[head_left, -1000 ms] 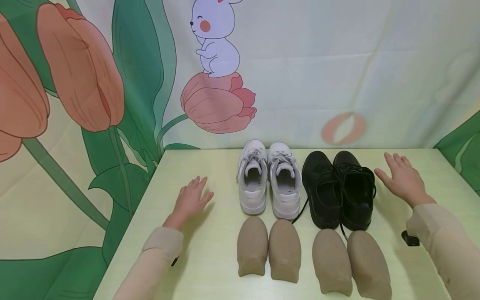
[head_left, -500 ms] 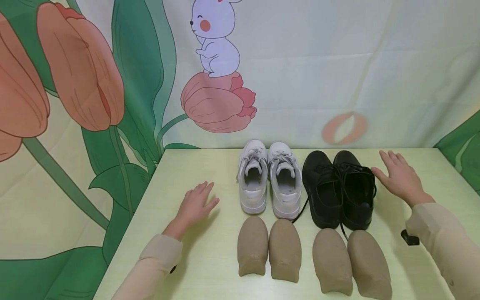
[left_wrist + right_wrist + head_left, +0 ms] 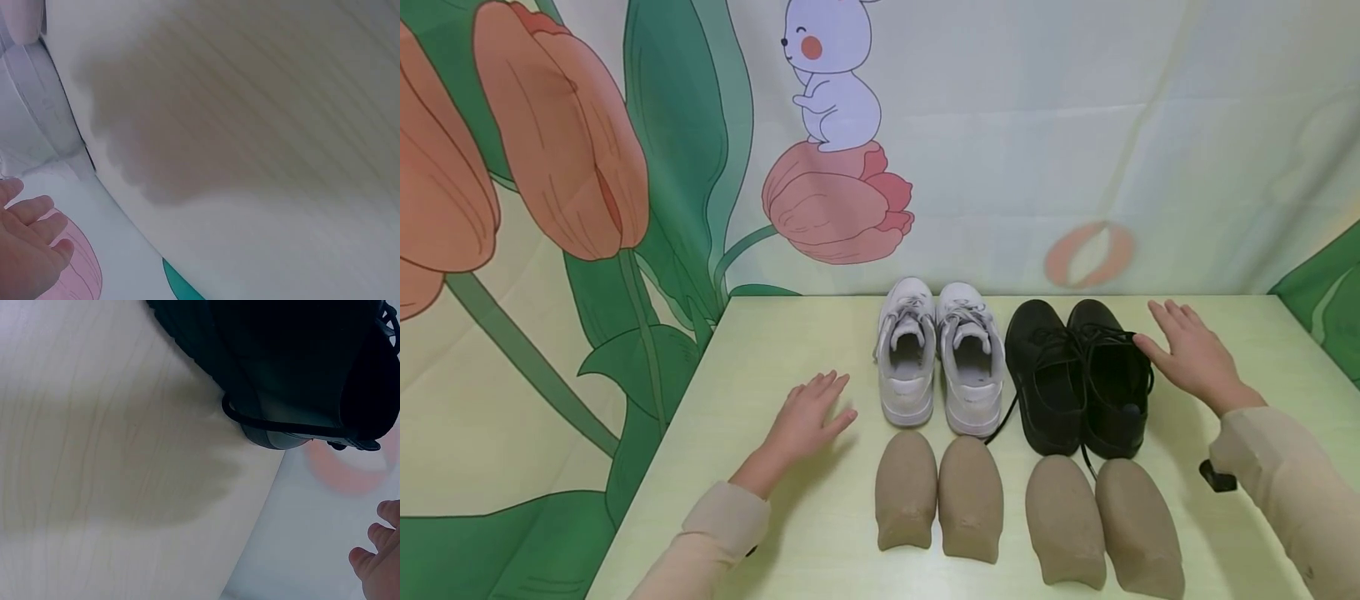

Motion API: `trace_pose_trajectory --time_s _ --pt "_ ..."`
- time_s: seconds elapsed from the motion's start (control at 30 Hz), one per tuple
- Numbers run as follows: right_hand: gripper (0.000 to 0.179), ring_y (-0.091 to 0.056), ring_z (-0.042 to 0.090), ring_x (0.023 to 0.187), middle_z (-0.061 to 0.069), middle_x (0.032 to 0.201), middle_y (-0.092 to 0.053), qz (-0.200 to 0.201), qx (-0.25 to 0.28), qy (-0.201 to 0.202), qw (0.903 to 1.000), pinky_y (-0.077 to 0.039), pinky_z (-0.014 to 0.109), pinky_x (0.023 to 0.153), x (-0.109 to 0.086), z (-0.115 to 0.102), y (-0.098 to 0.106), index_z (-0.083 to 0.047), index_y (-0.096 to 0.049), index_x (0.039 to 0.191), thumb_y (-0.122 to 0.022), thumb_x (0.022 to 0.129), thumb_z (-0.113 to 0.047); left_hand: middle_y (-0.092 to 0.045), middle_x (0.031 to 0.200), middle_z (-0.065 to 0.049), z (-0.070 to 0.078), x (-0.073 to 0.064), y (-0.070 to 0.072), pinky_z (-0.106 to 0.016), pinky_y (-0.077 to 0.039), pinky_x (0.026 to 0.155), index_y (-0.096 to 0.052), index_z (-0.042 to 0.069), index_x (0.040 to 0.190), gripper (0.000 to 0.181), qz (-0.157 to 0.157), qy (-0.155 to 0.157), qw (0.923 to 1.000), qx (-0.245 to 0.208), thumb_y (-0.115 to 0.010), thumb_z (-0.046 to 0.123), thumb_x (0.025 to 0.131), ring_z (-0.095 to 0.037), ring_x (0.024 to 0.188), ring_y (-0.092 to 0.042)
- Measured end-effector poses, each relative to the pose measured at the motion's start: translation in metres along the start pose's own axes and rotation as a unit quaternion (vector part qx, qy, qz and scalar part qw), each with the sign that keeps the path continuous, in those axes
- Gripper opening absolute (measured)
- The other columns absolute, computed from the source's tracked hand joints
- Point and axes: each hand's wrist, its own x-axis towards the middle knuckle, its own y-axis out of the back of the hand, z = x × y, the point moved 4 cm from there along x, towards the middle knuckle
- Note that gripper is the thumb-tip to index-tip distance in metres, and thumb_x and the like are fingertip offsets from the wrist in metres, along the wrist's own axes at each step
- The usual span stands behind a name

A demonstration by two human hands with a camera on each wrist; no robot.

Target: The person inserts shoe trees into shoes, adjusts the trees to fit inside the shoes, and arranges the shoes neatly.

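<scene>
My left hand (image 3: 805, 421) hovers over the table, fingers extended, to the left of a pair of white sneakers (image 3: 907, 400). Nothing is in it. On the other side, my right hand (image 3: 1197, 358) spreads its fingers beside a pair of black lace-up shoes (image 3: 1051, 417), its thumb overlapping the right shoe's edge in the head view. The right wrist view shows that black shoe (image 3: 275, 381) close up with a loop of lace. Two brown shoe inserts (image 3: 906, 492) lie in front of the sneakers, and two more inserts (image 3: 1063, 521) in front of the black shoes.
The pale wood-grain table (image 3: 820, 550) ends at a fabric backdrop (image 3: 1000, 167) printed with tulips and a rabbit. A black lace (image 3: 1002, 421) trails on the table between the two pairs. Small black wrist devices (image 3: 1217, 477) sit under the sleeves.
My left hand has moved right and toward the front, nearer the sneakers and inserts. My right hand has shifted slightly left toward the black shoe. The shoes and inserts stay in place.
</scene>
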Motion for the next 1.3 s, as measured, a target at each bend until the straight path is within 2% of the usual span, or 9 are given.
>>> trace_pose_trajectory --time_s 0.27,0.77,1.07,1.3 --pt "0.069 -0.01 0.047 0.129 0.032 0.14 -0.015 0.005 -0.002 0.018 0.9998 -0.015 0.063 0.096 0.001 -0.007 0.0 0.002 -0.017 0.139 -0.035 0.092 -0.045 -0.039 0.137 -0.014 0.013 -0.007 0.002 -0.051 -0.026 0.101 -0.039 0.011 0.133 0.058 -0.009 -0.021 0.9997 -0.009 -0.049 0.043 0.086 -0.032 0.127 -0.033" --pt "0.067 -0.013 0.047 0.129 0.03 0.141 -0.017 0.006 -0.006 0.035 0.9994 -0.014 0.06 0.099 0.004 -0.021 0.0 0.0 -0.021 0.139 -0.039 0.091 -0.044 -0.041 0.135 -0.013 0.045 -0.022 0.005 -0.049 -0.028 0.099 -0.041 0.011 0.132 0.059 -0.025 -0.089 0.9955 -0.023 -0.052 0.043 0.084 -0.032 0.126 -0.036" --pt "0.068 -0.012 0.045 0.13 0.03 0.141 -0.017 -0.003 -0.014 0.044 0.9989 -0.013 0.057 0.101 0.003 -0.028 -0.001 0.0 -0.02 0.139 -0.039 0.091 -0.043 -0.038 0.138 -0.012 0.063 -0.034 0.003 -0.046 -0.03 0.099 -0.038 0.012 0.135 0.064 -0.057 -0.13 0.9885 -0.054 -0.051 0.047 0.083 -0.028 0.126 -0.037" --pt "0.067 -0.013 0.045 0.13 0.029 0.141 -0.018 0.003 -0.016 0.056 0.9983 -0.015 0.057 0.1 0.002 -0.035 0.002 0.0 -0.022 0.139 -0.039 0.091 -0.043 -0.036 0.139 -0.011 0.074 -0.04 -0.003 -0.042 -0.031 0.1 -0.035 0.015 0.136 0.068 -0.074 -0.148 0.9851 -0.047 -0.05 0.054 0.082 -0.023 0.127 -0.037"
